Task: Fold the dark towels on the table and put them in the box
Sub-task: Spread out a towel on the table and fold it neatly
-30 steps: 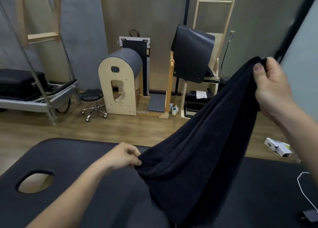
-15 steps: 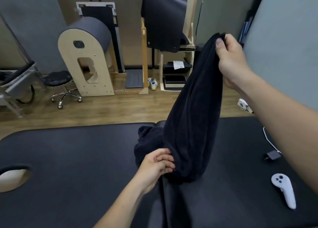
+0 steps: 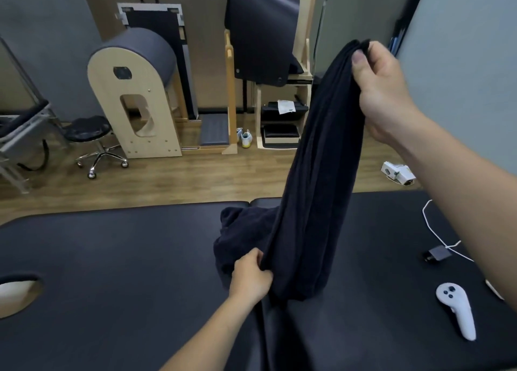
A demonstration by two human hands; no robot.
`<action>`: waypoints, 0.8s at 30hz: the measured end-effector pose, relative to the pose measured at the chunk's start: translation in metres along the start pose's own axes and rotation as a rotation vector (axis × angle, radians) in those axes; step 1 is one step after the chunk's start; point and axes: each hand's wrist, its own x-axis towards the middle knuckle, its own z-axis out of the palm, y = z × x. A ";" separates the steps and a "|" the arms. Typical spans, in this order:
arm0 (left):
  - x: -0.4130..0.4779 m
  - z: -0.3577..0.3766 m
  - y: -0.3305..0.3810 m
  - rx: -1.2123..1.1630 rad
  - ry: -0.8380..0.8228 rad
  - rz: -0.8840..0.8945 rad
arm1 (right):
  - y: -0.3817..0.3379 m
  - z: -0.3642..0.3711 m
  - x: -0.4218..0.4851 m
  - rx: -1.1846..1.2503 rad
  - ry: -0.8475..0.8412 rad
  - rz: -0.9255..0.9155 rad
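Note:
A dark towel (image 3: 316,180) hangs in a long bunched column above the black padded table (image 3: 112,258). My right hand (image 3: 383,91) pinches its top end, held high at the upper right. My left hand (image 3: 250,279) grips the towel's lower edge just above the table surface. Part of the towel (image 3: 237,230) lies crumpled on the table behind my left hand. No box is in view.
A white controller (image 3: 458,312) lies on the table at the right, near a small black adapter (image 3: 437,254) with a white cable (image 3: 432,228). The table has a face hole (image 3: 16,295) at the left. Wooden exercise equipment (image 3: 140,96), a stool (image 3: 92,135) and a small white box (image 3: 397,172) stand on the floor beyond.
The view tilted down toward the table. My right hand came in and stayed high with the towel's end; my left hand dropped to the table and took the towel's lower edge.

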 end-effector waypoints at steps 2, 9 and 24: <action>0.000 -0.018 -0.006 0.062 0.093 0.076 | 0.009 -0.009 0.008 -0.050 0.073 0.026; -0.005 -0.132 -0.016 0.124 0.278 0.573 | 0.041 -0.048 0.046 -0.177 0.267 0.127; 0.013 -0.218 0.065 0.138 0.471 0.248 | 0.007 -0.004 0.078 -0.054 0.285 0.141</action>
